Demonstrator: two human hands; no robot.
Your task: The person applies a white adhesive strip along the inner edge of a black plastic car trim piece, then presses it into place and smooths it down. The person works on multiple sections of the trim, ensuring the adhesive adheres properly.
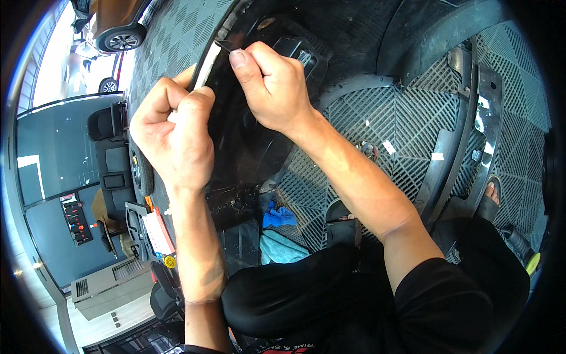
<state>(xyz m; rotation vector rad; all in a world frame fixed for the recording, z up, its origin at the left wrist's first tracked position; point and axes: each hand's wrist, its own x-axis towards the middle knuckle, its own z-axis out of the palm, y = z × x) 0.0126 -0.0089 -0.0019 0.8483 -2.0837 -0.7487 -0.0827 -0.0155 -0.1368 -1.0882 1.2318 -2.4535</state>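
A narrow white strip runs along the curved edge of a large black vehicle part in front of me. My left hand is closed at the strip's lower end, thumb pressed on the edge and fingers curled behind it. Up and to the right, my right hand is in a pinch, thumb against the bent forefinger. A thin dark sliver shows between its fingertips and the strip's upper end; its kind is too small to tell. The left fingertips are partly hidden behind the edge.
A blue cloth and a teal cloth lie below the part on the grated floor. To the right stands a long black vehicle panel. Removed seats and a grey cabinet are at left; a brown car is far left.
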